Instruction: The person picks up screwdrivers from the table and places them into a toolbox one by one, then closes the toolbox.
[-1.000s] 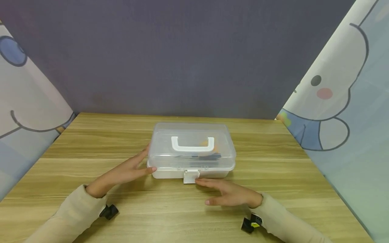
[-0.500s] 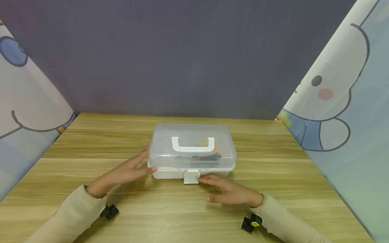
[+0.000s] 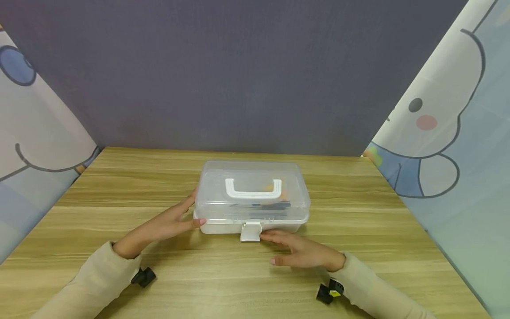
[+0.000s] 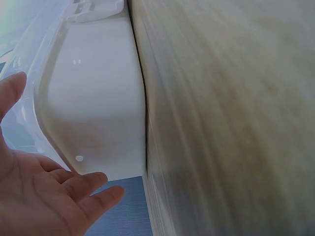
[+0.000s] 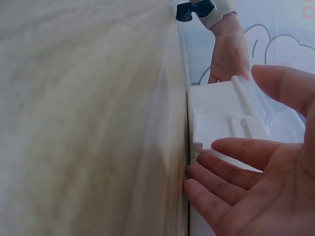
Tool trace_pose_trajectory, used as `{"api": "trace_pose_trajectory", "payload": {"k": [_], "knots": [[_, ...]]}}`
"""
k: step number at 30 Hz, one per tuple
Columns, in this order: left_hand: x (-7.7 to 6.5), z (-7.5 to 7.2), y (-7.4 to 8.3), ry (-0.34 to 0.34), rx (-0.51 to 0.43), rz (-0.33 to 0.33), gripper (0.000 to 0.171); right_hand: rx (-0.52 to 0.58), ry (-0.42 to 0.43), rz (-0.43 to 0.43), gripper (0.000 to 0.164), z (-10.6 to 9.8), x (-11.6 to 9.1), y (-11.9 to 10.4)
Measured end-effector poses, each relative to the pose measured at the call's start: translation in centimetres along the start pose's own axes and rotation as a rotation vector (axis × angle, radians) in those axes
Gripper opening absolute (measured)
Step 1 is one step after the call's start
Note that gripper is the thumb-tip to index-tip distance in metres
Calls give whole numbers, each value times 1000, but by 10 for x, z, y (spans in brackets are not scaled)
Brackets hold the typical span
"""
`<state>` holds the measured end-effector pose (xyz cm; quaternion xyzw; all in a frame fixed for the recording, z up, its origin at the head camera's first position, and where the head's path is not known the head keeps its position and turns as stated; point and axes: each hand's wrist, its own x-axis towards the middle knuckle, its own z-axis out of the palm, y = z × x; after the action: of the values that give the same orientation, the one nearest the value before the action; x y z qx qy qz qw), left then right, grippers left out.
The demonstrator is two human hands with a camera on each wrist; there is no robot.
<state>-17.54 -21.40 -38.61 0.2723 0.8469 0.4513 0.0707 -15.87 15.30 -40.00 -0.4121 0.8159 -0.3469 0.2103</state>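
In the head view a plastic storage box (image 3: 252, 228) sits on the table, with a white base, a clear lowered lid (image 3: 255, 166) and a white carry handle (image 3: 253, 194). Its white front latch (image 3: 251, 232) tilts outward, flipped down. Dark and orange items (image 3: 275, 204) show blurred through the lid. My left hand (image 3: 169, 223) rests at the box's left side, thumb by the front corner and loosely extended fingers along the end wall. Fingers outstretched, my right hand (image 3: 303, 251) has its index fingertip at the latch's right edge; the right wrist view also shows this latch (image 5: 211, 129) beside the fingertip.
The wood-grain table (image 3: 207, 283) runs back to a dark grey panel (image 3: 239, 79). Cartoon-printed sheets (image 3: 434, 110) line the left and right sides. A small black camera (image 3: 143, 278) is strapped at the left wrist, another camera (image 3: 328, 292) at the right.
My right fingertips have shifted slightly up and right, from the latch's lower corner to its right edge. The left hand and the box stay in place.
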Motion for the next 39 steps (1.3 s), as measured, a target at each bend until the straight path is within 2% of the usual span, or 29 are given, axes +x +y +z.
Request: {"api": "trace_pose_trajectory", "payload": {"k": [6,15,18,24,30,39], "knots": [[-1,0,0,2,-11,-7,87,8,49,-69,47,3,0,-1],[0,0,0,3,-1,-1,86,-50,182,-267,32,6,1,-6],[0,0,0,3,-4,1,86,-32,222,-284,29,6,1,-7],[-1,0,0,0,-10,7,86,-3,304,-263,22,6,5,-10],[-1,0,0,3,-6,5,87,-10,424,-334,20,4,13,-12],[-1,0,0,-2,-14,9,88,-101,597,-434,18,3,21,-14]]}}
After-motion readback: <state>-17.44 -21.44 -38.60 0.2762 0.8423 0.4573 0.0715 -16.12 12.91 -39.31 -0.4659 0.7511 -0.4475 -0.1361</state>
